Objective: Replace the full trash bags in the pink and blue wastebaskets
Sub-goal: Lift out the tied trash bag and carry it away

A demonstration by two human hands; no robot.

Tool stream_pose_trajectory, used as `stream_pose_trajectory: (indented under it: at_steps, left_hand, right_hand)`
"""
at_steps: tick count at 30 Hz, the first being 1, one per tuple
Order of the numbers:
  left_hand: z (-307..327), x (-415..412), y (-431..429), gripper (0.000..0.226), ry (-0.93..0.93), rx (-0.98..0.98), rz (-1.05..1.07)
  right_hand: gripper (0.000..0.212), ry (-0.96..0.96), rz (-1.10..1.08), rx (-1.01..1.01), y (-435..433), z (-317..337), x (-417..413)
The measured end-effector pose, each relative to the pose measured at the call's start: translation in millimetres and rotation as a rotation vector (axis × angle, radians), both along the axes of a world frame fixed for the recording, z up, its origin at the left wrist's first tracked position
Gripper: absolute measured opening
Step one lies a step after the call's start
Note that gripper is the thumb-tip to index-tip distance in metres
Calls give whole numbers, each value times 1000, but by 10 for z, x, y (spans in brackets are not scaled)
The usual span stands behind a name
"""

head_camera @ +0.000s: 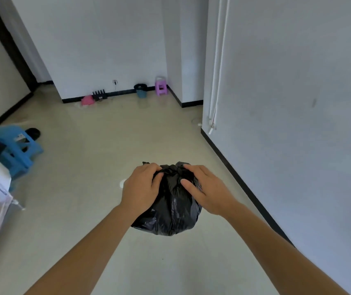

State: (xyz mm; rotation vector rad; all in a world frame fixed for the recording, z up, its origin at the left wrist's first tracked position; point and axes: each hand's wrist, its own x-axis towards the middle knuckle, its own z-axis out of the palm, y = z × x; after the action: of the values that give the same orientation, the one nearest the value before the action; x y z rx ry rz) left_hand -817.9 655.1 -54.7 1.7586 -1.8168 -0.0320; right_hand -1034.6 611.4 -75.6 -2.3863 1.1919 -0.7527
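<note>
Both hands, left hand [141, 188] and right hand [204, 189], grip the gathered top of a full black bag [171, 209] above the floor [85, 188].

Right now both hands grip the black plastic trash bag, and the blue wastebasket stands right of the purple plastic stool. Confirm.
Wrong: the head view shows the blue wastebasket left of the purple plastic stool. The left hand and right hand do grip the black plastic trash bag.
</note>
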Motion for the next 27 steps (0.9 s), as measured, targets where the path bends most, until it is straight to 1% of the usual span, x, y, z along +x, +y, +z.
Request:
stream_pose_trajectory:
  at_steps: [2,6,11,15,19,23,27]
  left_hand:
    - [156,247,-428,14,-7,-29,58]
    - [338,833,-1092,11,47,-72,173]
    - [246,1697,-1951,11,126,-99,295]
    - [146,2497,-2799,9,222,-125,307]
    - [268,3331,-3773,6,278,-144,311]
    - [442,3901,-4710,7,337,-143,275]
    - [428,4431,-5566,5,328,-126,238]
  right_hand:
    - [64,36,68,-3,-570,142,256]
    - [55,11,183,-32,-1500,346,945]
    - [51,26,266,-86,-2601,333,1978]
    - [53,32,301,-82,-3523,244,2859]
    - [56,23,306,-55,-4443,357,3665]
    - [61,-6,255,-49,-5340,511,4190]
    - [67,1,241,-19,-6201,498,4689]
